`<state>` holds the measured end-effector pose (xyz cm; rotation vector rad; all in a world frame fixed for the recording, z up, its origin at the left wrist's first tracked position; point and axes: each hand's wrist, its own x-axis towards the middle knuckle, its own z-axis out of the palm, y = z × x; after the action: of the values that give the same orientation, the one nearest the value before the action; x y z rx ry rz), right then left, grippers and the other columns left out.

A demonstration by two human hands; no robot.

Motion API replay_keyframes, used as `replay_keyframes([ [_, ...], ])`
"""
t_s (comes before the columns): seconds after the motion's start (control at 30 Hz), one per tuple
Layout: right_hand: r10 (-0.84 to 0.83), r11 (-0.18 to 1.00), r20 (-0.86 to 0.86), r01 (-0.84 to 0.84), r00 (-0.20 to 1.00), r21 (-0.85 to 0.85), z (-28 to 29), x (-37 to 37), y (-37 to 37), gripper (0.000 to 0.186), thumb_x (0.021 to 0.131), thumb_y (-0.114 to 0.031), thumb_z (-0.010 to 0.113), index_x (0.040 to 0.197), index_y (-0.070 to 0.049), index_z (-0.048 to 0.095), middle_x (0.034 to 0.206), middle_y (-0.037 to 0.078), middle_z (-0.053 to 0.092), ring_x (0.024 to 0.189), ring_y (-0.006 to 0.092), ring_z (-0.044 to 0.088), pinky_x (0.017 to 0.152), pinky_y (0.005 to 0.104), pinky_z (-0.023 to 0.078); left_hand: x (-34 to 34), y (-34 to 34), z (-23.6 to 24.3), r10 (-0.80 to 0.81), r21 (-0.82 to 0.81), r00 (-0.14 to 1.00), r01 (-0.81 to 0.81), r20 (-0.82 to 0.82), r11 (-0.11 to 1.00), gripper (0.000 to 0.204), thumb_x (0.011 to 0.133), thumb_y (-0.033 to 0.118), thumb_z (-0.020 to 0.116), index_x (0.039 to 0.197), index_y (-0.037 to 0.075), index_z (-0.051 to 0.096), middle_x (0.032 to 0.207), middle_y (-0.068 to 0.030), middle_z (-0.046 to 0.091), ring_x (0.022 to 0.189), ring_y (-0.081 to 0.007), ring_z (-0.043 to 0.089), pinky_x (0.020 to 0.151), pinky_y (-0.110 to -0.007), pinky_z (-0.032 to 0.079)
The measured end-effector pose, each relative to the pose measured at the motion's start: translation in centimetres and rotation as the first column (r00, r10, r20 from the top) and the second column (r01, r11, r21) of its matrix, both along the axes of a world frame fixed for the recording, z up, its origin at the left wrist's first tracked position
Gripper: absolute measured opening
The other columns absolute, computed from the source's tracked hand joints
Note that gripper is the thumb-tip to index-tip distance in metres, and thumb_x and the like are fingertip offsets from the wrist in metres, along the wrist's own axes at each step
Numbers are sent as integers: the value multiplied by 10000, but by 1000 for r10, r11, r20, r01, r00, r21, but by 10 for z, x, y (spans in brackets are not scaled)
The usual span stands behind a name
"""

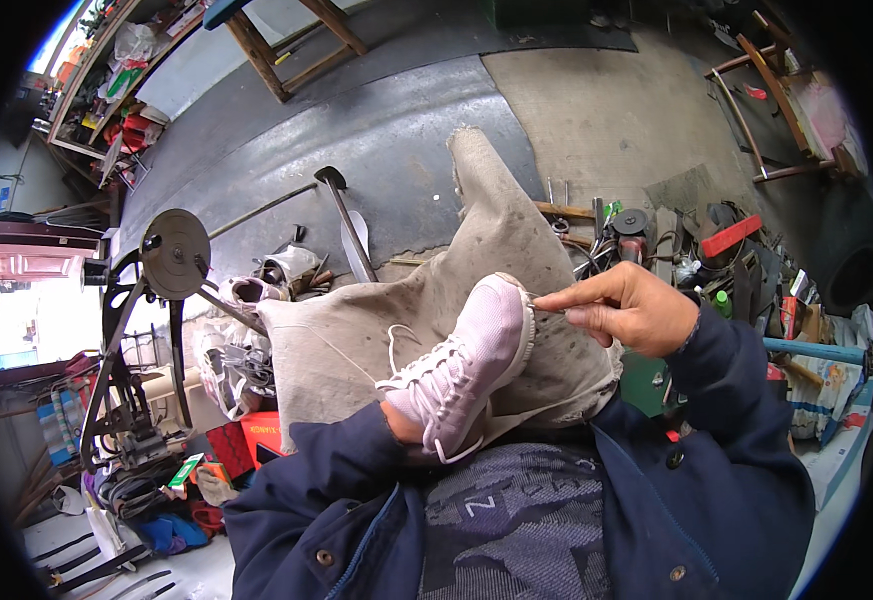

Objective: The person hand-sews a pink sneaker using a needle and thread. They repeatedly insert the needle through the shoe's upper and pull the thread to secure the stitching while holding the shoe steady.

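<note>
A pale pink sneaker [476, 335] with white laces and a white sole is held above my lap, its toe pointing away from me. My left hand [403, 425] goes into the shoe's opening; only the part by the wrist shows, and the fingers are hidden inside. At the toe, the index fingertip of my right hand [628, 308] meets the edge of the sole. The thumb lies close under that finger and the other fingers are curled. Whatever may be pinched there is too small to make out. A stained beige cloth [346, 345] covers my lap beneath the shoe.
On the left stands a black hand-cranked machine with a round wheel [175, 254]. Beside it lie more shoes [231, 365] and an orange-red box [264, 440]. Tools and scraps crowd the right, among them a red bar [731, 235]. A wooden stool [291, 55] stands ahead.
</note>
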<state>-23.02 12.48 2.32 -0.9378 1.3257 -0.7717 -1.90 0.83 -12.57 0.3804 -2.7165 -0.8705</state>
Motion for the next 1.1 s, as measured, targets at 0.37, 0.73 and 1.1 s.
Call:
replay_keyframes([
  [0.37, 97, 992, -80, -90, 992, 83, 16, -20, -25, 314, 1027, -57, 644, 1325, -73, 743, 747, 19, 662, 644, 78, 571, 609, 282, 484, -35, -5, 34, -14, 108, 931, -27, 365, 994, 172, 854, 150, 637, 803, 22, 739, 760, -182, 687, 741, -373, 697, 695, -448, 536],
  [0.73, 125, 985, -140, -106, 982, 136, 16, -23, -40, 299, 1000, -180, 724, 1228, 5, 776, 757, 77, 744, 610, 99, 624, 590, 284, 499, -17, -28, 68, -185, 411, 976, 121, 119, 904, 174, 866, 163, 625, 868, 55, 761, 872, -175, 716, 872, -322, 708, 809, -428, 559],
  [1.1, -35, 953, 36, 22, 999, 301, 0, -25, -34, 281, 968, -147, 780, 1186, 30, 779, 769, 97, 761, 538, 25, 480, 501, 202, 347, 50, -11, 43, -420, 462, 815, 217, 399, 860, 155, 831, 137, 655, 910, 53, 759, 918, -168, 719, 909, -332, 702, 823, -433, 568],
])
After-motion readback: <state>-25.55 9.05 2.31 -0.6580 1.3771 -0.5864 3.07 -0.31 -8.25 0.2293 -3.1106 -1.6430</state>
